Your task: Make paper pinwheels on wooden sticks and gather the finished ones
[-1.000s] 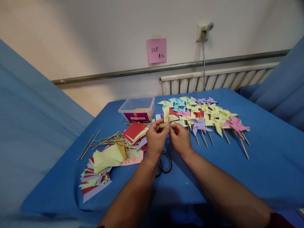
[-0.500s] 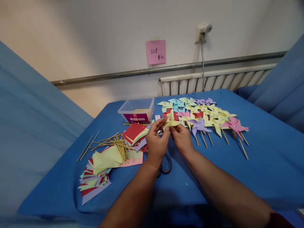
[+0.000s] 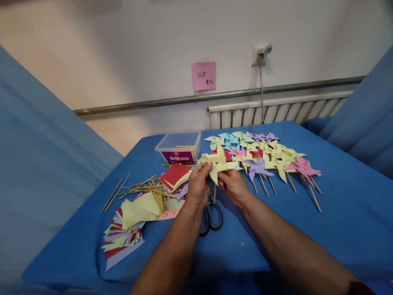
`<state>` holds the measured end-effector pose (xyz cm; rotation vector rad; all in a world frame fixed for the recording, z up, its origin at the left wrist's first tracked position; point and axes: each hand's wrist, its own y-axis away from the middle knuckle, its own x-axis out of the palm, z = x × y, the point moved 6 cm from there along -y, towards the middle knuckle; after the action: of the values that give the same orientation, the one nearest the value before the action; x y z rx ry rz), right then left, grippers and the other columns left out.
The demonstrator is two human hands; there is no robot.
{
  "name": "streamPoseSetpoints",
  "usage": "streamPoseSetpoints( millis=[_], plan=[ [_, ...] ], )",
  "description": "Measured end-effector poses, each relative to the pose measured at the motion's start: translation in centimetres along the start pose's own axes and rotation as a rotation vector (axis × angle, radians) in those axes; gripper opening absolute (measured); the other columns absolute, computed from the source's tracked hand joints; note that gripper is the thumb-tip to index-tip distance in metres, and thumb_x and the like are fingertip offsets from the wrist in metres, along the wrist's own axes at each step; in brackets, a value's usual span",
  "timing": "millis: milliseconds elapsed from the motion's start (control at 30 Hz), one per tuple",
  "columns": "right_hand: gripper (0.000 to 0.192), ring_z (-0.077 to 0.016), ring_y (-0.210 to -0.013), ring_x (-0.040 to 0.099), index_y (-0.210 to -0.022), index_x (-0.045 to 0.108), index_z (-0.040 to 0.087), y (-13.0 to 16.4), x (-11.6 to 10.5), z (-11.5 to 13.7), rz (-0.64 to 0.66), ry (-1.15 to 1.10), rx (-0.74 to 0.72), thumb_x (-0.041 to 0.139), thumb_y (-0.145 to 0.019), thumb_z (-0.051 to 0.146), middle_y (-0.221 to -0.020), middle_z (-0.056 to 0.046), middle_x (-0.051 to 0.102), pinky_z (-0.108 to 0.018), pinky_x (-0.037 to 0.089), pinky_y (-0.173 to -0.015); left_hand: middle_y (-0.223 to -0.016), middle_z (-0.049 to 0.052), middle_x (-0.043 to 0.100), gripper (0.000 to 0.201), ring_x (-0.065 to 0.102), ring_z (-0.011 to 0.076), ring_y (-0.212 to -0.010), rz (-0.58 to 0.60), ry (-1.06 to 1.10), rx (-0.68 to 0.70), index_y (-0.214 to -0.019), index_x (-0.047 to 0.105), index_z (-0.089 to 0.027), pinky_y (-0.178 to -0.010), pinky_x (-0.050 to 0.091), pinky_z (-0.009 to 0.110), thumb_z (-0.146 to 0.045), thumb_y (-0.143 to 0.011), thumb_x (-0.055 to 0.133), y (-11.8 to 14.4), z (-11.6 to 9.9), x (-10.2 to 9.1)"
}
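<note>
Pinched between both hands, the yellow pinwheel (image 3: pixel 218 163) sits above the near middle of the tabletop (image 3: pixel 337 213), its face turned up toward me. My left hand (image 3: pixel 199 185) has thumb and fingertips pressed on the left blade; my right hand (image 3: pixel 233 185) grips the lower blade and, as far as I can tell, the stick (image 3: pixel 214 193) behind it. A small shiny pin shows at the hub. To do this well I'd judge the grip should stay light on the blade tips so the folds don't crease, with the stick kept square behind the hub and the pin left loose enough for turning.

Just below my hands lie dark-handled scissors (image 3: pixel 211 215). To the right is a spread of finished pinwheels (image 3: pixel 270 157) in yellow, pink, purple and blue, sticks pointing toward me. To the left are loose sticks (image 3: pixel 144 186), a stack of red and mixed paper squares (image 3: pixel 173 174) and a fanned pile of cut sheets (image 3: pixel 125 229). A clear plastic box (image 3: pixel 179 145) stands behind them.

Blue cloth covers the tabletop. Beyond it runs a white radiator (image 3: pixel 276 110), a rail, a pink note (image 3: pixel 203 76) and a wall socket (image 3: pixel 260 53).
</note>
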<state>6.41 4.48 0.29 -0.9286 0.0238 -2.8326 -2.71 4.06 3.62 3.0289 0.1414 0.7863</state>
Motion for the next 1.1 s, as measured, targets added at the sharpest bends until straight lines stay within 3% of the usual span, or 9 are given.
streamPoseSetpoints(
  millis=[167,567,833,967,1100],
  plan=[
    [0.024,-0.0064,-0.043,0.032,-0.079,0.064,0.018,-0.2,-0.1,-0.7,0.011,0.08,0.01,0.076,-0.068,0.036,-0.05,0.008,0.047,-0.023,0.021,-0.044,-0.072,0.003,0.069,0.027,0.063,0.0135,-0.065,-0.066,-0.033,0.056,-0.074,0.065,-0.013,-0.069,0.048,0.026,-0.027,-0.059,0.083,-0.2,-0.2,-0.7],
    [0.025,-0.0073,-0.043,0.033,-0.074,0.063,0.019,-0.3,-0.5,-1.0,-0.007,0.116,0.016,0.077,-0.067,0.037,-0.049,0.007,0.047,-0.024,0.021,-0.045,-0.074,0.003,0.069,0.026,0.062,0.0137,-0.066,-0.058,-0.167,0.058,-0.074,0.067,-0.012,-0.07,0.047,0.027,-0.03,-0.062,0.082,-0.8,0.2,-1.5],
    [0.025,-0.0072,-0.042,0.034,-0.069,0.062,0.019,-0.4,-0.6,-1.4,0.011,0.131,0.007,0.078,-0.068,0.039,-0.046,0.007,0.046,-0.024,0.023,-0.044,-0.077,0.005,0.071,0.029,0.064,0.0157,-0.068,-0.047,-0.135,0.048,-0.079,0.069,-0.011,-0.071,0.048,0.028,-0.03,-0.06,0.082,-0.7,0.2,-1.3],
    [0.028,-0.0076,-0.046,0.04,-0.078,0.067,0.018,-0.3,-0.6,-1.1,0.011,0.127,0.017,0.081,-0.064,0.037,-0.057,0.004,0.057,-0.023,0.029,-0.045,-0.071,0.004,0.07,0.028,0.063,0.0144,-0.061,-0.1,-0.095,0.038,-0.075,0.067,-0.012,-0.065,0.047,0.026,-0.027,-0.057,0.083,-0.6,-0.3,-1.4],
    [0.037,-0.0094,-0.056,0.05,-0.088,0.065,0.02,-0.1,-0.5,-0.2,-0.023,0.096,-0.065,0.085,-0.059,0.031,-0.072,0.002,0.066,-0.023,0.038,-0.053,-0.07,0.004,0.07,0.03,0.063,0.0143,-0.059,-0.131,-0.029,0.018,-0.076,0.067,-0.011,-0.065,0.048,0.026,-0.023,-0.054,0.082,-0.7,-0.6,-1.6]
  ],
)
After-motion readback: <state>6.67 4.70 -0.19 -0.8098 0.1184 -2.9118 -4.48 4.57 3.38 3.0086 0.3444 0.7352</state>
